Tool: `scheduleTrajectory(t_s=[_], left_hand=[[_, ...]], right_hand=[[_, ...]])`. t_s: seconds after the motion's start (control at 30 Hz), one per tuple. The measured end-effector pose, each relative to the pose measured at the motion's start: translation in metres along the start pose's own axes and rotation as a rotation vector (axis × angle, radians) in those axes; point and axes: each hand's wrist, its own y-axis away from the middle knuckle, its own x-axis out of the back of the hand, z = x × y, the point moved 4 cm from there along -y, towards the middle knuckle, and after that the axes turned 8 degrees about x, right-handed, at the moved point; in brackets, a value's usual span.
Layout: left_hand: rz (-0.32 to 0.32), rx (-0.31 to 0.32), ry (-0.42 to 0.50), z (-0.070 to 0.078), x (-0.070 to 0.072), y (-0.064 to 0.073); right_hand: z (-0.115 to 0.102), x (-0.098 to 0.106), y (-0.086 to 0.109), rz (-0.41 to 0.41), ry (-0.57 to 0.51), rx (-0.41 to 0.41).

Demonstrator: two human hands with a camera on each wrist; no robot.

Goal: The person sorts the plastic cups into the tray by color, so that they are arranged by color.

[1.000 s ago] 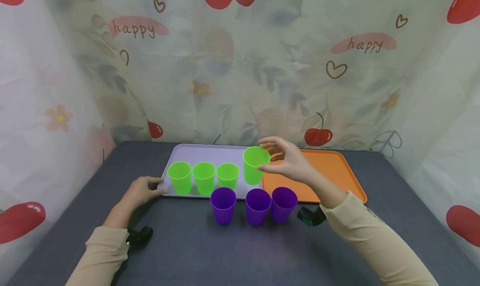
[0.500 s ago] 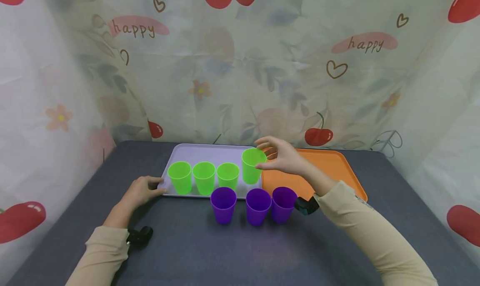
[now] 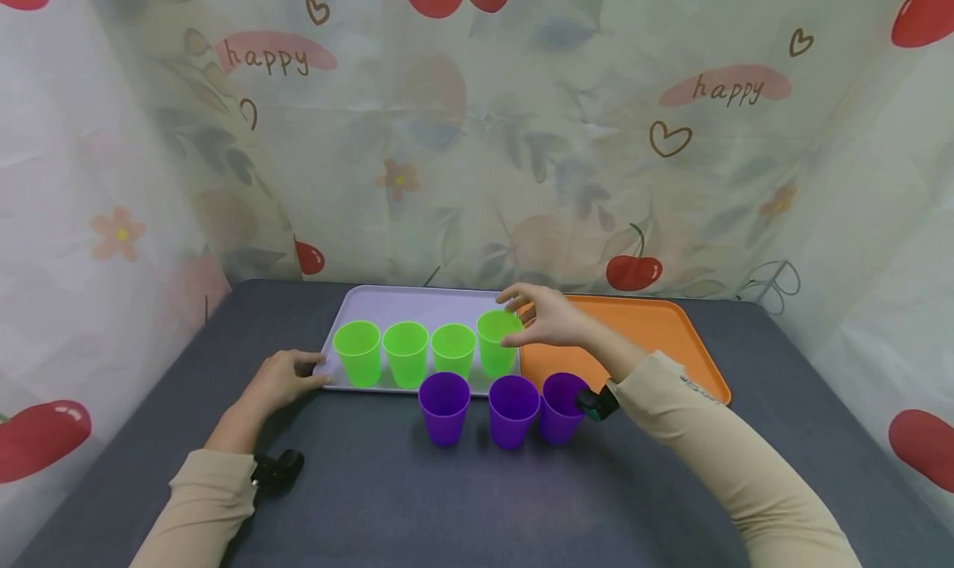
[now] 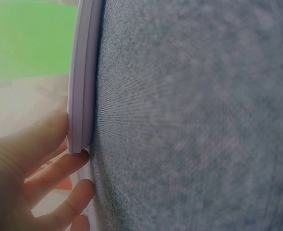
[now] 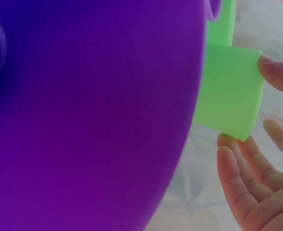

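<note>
A row of green cups (image 3: 358,357) stands upright in the lavender tray (image 3: 417,301). At the row's right end, my right hand (image 3: 553,318) holds another green cup (image 3: 493,351) near its rim, thumb on the near side and fingers on the far side. The right wrist view shows the thumb and fingertips touching this green cup (image 5: 232,91) at opposite sides. My left hand (image 3: 281,382) grips the tray's left front corner. In the left wrist view its thumb lies over the tray rim (image 4: 81,86), with the fingers at the corner.
In front of the trays are three purple cups (image 3: 444,415); the rightmost is partly covered by the black wrist camera (image 3: 598,403). An orange tray (image 3: 656,328) adjoins the lavender one on the right. A patterned curtain (image 3: 477,179) hangs behind the dark table (image 3: 402,502).
My right hand has moved left and down with its green cup, bringing it into line with the other green cups. The left hand stays on the tray corner.
</note>
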Motion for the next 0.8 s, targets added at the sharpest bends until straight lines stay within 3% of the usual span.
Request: scheduleTrajectory(t_s=[0.8], left_hand=[[-0.011,0.017,-0.002,-0.0021,-0.0021,-0.0011]], right_hand=[[-0.0013,-0.0052,-0.0084,-0.103,0.127,-0.057]])
